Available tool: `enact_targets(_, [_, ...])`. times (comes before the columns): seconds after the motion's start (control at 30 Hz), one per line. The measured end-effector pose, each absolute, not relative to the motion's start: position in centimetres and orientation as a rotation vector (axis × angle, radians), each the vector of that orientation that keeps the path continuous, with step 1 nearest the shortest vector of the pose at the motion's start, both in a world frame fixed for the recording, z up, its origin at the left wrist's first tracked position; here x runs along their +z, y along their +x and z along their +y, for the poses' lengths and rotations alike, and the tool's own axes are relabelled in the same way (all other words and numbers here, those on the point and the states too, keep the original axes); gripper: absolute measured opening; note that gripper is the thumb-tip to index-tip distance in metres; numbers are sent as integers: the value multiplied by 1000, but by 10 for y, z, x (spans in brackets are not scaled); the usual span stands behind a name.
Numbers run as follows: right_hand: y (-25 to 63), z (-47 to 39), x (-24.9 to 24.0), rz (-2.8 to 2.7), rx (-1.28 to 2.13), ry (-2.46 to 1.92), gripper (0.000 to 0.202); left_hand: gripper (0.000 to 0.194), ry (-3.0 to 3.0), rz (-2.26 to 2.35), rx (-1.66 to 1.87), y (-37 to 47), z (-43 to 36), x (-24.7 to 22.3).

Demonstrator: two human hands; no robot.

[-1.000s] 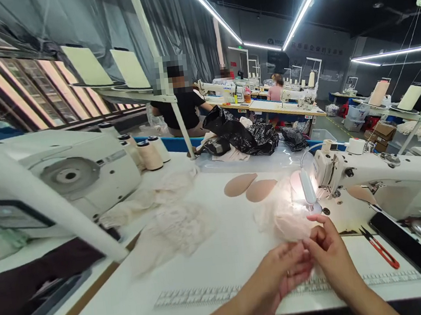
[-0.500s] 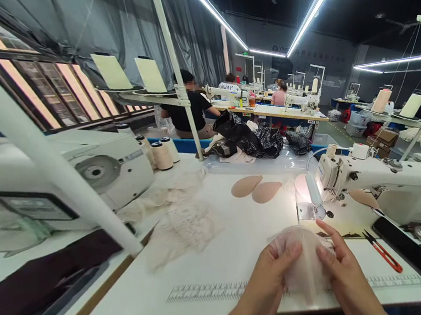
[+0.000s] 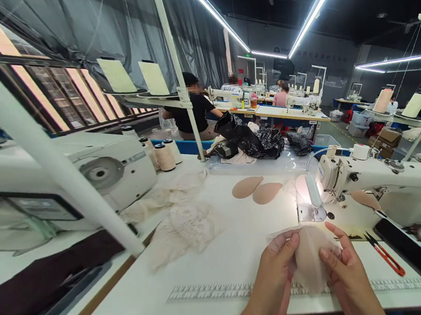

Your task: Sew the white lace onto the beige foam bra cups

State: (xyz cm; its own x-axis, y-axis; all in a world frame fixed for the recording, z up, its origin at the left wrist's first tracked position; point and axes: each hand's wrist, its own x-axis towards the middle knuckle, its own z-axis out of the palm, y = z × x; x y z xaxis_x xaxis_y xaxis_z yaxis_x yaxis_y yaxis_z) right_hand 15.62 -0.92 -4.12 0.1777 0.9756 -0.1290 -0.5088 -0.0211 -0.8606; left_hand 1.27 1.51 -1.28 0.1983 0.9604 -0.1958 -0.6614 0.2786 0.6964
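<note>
Between my hands, a sheer pale fabric piece with a seam down its middle is held up over the table's front edge. My left hand pinches its left side between thumb and fingers. On its right side, my right hand grips with the thumb in front, the index finger stretched upward. Just beyond stands a sewing machine, its lamp lighting the needle plate. Two beige teardrop-shaped pads lie left of the needle area. Another beige pad rests against the machine.
Cream lace fabric lies to the left. A ruler runs along the front edge. Red-handled thread snips and a black phone lie at the right. Black plastic bags and thread cones stand behind. Co-workers sit farther back.
My hands have shifted slightly right, and the fabric between them has turned and spread, its top edge now stretching left over my left fingers. Both hands keep their hold.
</note>
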Motion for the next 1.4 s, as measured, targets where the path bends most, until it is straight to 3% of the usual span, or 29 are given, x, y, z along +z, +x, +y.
enact_targets(0.27, [160,-8,-44,-731,1308,-946,102,40,553,633,1065,19,25,-6])
enact_targets(0.37, [170,-9,-54,-908,1361,-924,114,38,536,642,1061,15,30,3])
enact_targets(0.43, [182,-10,-59,-1105,1361,-965,110,37,602,625,1015,7,34,10])
enact_targets(0.53, [207,0,-52,-1511,1049,-1101,81,36,952,526,835,-10,43,19])
enact_targets(0.63, [227,28,-38,-2007,422,-1063,22,16,1679,398,588,-21,61,25])
enact_targets(0.67, [231,40,-35,-2160,210,-1000,12,10,1954,363,508,-21,69,27])
enact_targets(0.73, [237,65,-35,-2365,-134,-881,21,22,2390,323,343,-16,87,27])
enact_targets(0.8, [241,84,-42,-2416,-264,-830,25,33,2596,345,191,-9,102,25])
enact_targets(1.0, [251,82,-53,-2418,31,-945,44,45,2714,470,194,-4,111,15])
enact_targets(1.17, [249,78,-45,-2384,89,-1020,40,33,2757,502,259,-2,105,10])
enact_targets(1.4, [248,83,-49,-2327,81,-1149,41,38,2765,537,256,4,110,9])
